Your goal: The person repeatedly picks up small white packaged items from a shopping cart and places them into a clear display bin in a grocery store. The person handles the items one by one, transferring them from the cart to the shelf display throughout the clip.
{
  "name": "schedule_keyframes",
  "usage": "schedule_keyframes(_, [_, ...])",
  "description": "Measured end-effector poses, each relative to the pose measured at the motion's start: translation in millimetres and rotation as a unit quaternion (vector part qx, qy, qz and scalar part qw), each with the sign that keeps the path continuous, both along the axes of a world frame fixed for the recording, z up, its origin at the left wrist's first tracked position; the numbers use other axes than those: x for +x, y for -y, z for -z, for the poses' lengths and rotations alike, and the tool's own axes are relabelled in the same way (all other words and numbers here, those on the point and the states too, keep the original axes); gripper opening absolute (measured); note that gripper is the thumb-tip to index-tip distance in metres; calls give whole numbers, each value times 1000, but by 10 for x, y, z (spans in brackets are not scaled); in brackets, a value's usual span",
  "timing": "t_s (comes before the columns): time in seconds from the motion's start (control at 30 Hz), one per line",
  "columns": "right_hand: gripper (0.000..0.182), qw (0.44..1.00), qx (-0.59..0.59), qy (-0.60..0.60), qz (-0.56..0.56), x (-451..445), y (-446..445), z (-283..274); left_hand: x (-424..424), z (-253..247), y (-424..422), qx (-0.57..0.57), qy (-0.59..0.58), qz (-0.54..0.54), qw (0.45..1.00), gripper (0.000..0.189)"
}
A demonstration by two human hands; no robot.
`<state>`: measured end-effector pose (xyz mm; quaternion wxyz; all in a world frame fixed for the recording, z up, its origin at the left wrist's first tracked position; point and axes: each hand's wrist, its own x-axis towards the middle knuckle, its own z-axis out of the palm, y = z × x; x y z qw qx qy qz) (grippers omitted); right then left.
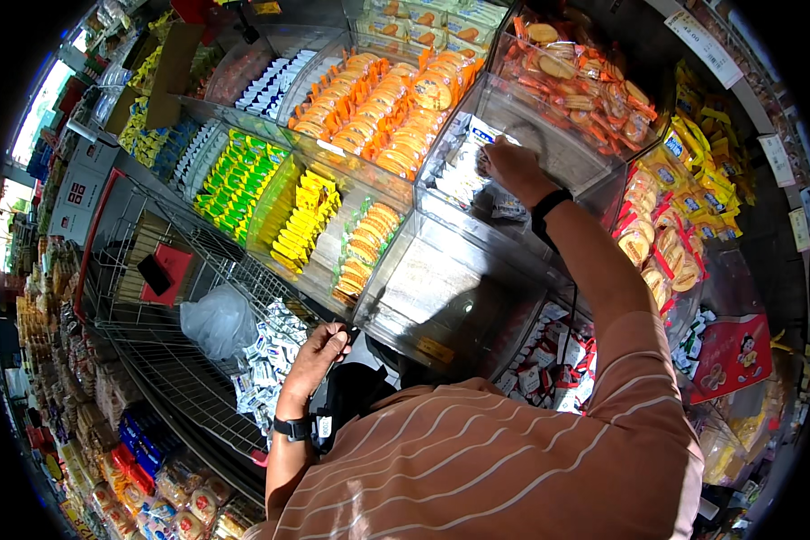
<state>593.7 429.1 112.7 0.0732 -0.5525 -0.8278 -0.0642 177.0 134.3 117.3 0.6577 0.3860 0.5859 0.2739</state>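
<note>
My right hand (pixel 506 162) reaches into a clear plastic bin (pixel 547 128) and touches small white wrapped snack packets (pixel 462 169) lying at its left side. Whether its fingers grip a packet cannot be told. Near the front rim of the bins is my left hand (pixel 324 344), its fingers curled with the thumb on top; what they close on, if anything, does not show. Left of it, a wire shopping cart (pixel 169 358) holds a heap of white packets (pixel 277 351), a pale plastic bag (pixel 219 320), and a dark phone (pixel 153 273) on a red item.
Clear bins around hold orange-wrapped round biscuits (pixel 405 108), yellow packets (pixel 304 219), green packets (pixel 239 182) and red-wrapped biscuits (pixel 661 236). A clear bin (pixel 439 277) with a bare floor lies in front of me. Low dividers stand between the bins. Stocked shelves run along the left.
</note>
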Motion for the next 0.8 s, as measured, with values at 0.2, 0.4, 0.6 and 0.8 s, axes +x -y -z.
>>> schedule_keyframes(0.2, [23,996,-69,-48,24,59,-119,298,28,-19,-8,0,-4,12,1000,42])
schedule_keyframes(0.4, [30,908,-248,-329,78,45,-96,209,36,-3,6,-3,-4,7,1000,42])
schedule_keyframes(0.6, [29,863,-312,-389,84,46,-59,163,68,22,-7,-6,-12,14,1000,40])
schedule_keyframes(0.8, [27,953,-177,-237,64,78,-113,194,124,34,-56,-7,-22,23,999,36])
